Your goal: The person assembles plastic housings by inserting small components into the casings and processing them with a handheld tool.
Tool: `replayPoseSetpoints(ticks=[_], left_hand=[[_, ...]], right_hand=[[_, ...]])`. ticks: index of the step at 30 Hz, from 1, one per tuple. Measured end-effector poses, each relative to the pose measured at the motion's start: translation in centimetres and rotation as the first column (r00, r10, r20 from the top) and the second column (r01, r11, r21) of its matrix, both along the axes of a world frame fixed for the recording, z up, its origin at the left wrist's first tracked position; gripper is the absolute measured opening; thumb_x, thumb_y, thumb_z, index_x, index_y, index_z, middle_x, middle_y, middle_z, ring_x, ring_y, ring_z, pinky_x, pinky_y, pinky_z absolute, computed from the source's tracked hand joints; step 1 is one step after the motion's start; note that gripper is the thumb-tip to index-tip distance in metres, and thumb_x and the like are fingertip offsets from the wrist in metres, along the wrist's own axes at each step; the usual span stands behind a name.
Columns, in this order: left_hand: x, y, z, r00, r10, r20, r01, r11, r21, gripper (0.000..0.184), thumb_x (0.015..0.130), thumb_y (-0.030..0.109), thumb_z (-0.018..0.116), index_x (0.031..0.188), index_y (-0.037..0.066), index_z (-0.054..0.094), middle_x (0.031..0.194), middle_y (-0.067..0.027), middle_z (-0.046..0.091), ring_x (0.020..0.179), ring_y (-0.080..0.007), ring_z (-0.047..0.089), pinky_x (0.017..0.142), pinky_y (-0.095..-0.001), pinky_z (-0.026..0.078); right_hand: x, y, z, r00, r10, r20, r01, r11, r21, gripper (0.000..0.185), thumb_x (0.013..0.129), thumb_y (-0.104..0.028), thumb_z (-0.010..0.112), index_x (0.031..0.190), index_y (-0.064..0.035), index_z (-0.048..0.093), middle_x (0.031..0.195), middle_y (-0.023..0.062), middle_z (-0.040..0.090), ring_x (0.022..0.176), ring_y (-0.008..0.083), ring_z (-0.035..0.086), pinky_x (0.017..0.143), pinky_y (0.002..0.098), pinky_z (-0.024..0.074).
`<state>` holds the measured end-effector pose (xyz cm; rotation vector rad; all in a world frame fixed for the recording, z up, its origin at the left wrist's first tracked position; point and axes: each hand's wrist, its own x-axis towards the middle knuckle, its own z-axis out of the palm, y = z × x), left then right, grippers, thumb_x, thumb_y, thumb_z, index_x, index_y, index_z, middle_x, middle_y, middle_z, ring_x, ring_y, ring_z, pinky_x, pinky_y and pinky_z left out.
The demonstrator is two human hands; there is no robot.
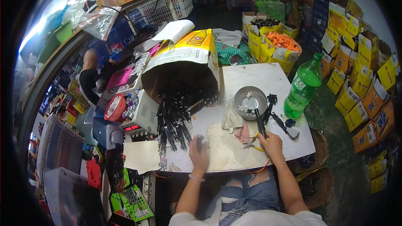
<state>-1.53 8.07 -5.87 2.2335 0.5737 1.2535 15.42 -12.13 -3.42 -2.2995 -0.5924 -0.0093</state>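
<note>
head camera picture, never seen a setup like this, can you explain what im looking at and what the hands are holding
There is no machine here: these are a person's own bare hands, seen by one camera worn on that person's head, looking forward and down. The lens makes the edges look curved.

The right hand has its grip around a black stick-like thing, whose far end is at the metal bowl with white bits inside. The left hand is blurred beside a pile of black pieces; I can't tell whether it holds anything.

On the white table you can also see an open carton, a green bottle and a cloth.
</note>
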Motion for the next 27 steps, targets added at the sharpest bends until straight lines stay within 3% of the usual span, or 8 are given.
replayPoseSetpoints(ticks=[4, 6, 10, 12, 14, 17, 22, 27], left_hand=[[-0.3, 0.6, -1.5, 0.921, 0.172, 0.348, 0.048, 0.840, -0.541, 0.049, 0.083, 0.007, 0.057, 0.126, 0.004, 0.034, 0.091, -0.0027, 0.048, 0.075, -0.0090, 0.047, 0.065, -0.0218, 0.041], [-1.4, -0.9, 1.4, 0.880, 0.325, 0.345, 0.106, 0.575, -0.811, 0.042, 0.086, 0.016, 0.053, 0.123, 0.006, 0.036, 0.089, -0.0026, 0.049, 0.071, -0.0093, 0.048, 0.062, -0.0235, 0.041], [-5.2, -1.4, 2.9, 0.556, 0.305, 0.773, 0.787, 0.108, -0.608, 0.031, 0.089, 0.017, 0.044, 0.118, 0.009, 0.038, 0.095, -0.0088, 0.051, 0.085, -0.0196, 0.050, 0.077, -0.0343, 0.041], [-6.1, -4.2, 8.2, 0.652, 0.152, 0.743, 0.698, 0.263, -0.666, 0.036, 0.088, 0.009, 0.042, 0.123, 0.005, 0.032, 0.106, -0.0115, 0.046, 0.095, -0.0232, 0.049, 0.094, -0.0436, 0.036], [-6.8, -5.1, 9.0, 0.655, 0.052, 0.753, 0.729, 0.219, -0.649, 0.054, 0.085, 0.000, 0.046, 0.131, 0.003, 0.020, 0.105, -0.0129, 0.045, 0.094, -0.0207, 0.051, 0.091, -0.0398, 0.042], [-6.5, -5.7, 8.4, 0.748, -0.071, 0.659, 0.636, 0.359, -0.683, 0.072, 0.081, -0.004, 0.054, 0.136, 0.005, 0.009, 0.103, -0.0118, 0.045, 0.090, -0.0179, 0.052, 0.087, -0.0373, 0.045], [-4.2, -7.6, 7.7, 0.880, -0.016, 0.475, 0.430, 0.454, -0.780, 0.088, 0.074, -0.007, 0.061, 0.138, 0.006, 0.002, 0.098, -0.0097, 0.044, 0.087, -0.0153, 0.050, 0.077, -0.0273, 0.046], [-1.9, -8.2, 6.5, 0.929, -0.066, 0.364, 0.335, 0.566, -0.754, 0.089, 0.071, -0.007, 0.063, 0.137, 0.007, 0.006, 0.101, -0.0098, 0.043, 0.091, -0.0179, 0.048, 0.076, -0.0284, 0.046]], right_hand=[[0.5, -0.8, -2.0, 0.884, 0.109, -0.455, 0.094, 0.911, 0.402, 0.035, 0.081, -0.034, 0.057, 0.061, -0.0048, 0.053, 0.048, 0.0016, 0.048, 0.046, 0.0108, 0.048, 0.044, 0.0255, 0.0343], [-0.6, -0.5, -1.4, 0.891, 0.084, -0.447, 0.159, 0.863, 0.479, 0.034, 0.083, -0.031, 0.057, 0.060, -0.0065, 0.049, 0.049, -0.0056, 0.041, 0.047, 0.0025, 0.038, 0.042, 0.0194, 0.0270], [-5.4, -0.8, 0.2, 0.826, 0.273, -0.492, -0.066, 0.915, 0.397, 0.032, 0.080, -0.028, 0.059, 0.060, -0.0038, 0.049, 0.054, -0.0023, 0.045, 0.050, 0.0048, 0.040, 0.044, 0.0239, 0.0304], [-9.5, 0.2, 1.1, 0.852, 0.454, -0.262, -0.376, 0.877, 0.298, 0.034, 0.077, -0.028, 0.062, 0.062, -0.0005, 0.050, 0.055, 0.0028, 0.048, 0.051, 0.0121, 0.047, 0.048, 0.0291, 0.0359], [-11.8, 1.7, 0.0, 0.634, 0.725, -0.271, -0.710, 0.684, 0.167, 0.034, 0.073, -0.028, 0.066, 0.064, 0.0012, 0.050, 0.059, 0.0083, 0.051, 0.054, 0.0229, 0.052, 0.052, 0.0337, 0.0401], [-13.6, 3.2, 0.8, 0.664, 0.718, -0.209, -0.653, 0.693, 0.305, 0.035, 0.070, -0.031, 0.068, 0.064, -0.0014, 0.051, 0.061, 0.0093, 0.053, 0.056, 0.0260, 0.053, 0.051, 0.0325, 0.0413], [-12.9, 4.2, 2.6, 0.743, 0.578, 0.337, -0.646, 0.751, 0.138, 0.031, 0.065, -0.032, 0.070, 0.070, -0.0066, 0.052, 0.063, 0.0063, 0.050, 0.053, 0.0216, 0.053, 0.046, 0.0304, 0.0418], [-11.8, 3.8, 2.0, 0.752, 0.512, 0.415, -0.585, 0.808, 0.063, 0.028, 0.062, -0.024, 0.068, 0.075, -0.0057, 0.051, 0.066, 0.0063, 0.050, 0.053, 0.0227, 0.053, 0.047, 0.0317, 0.0425]])
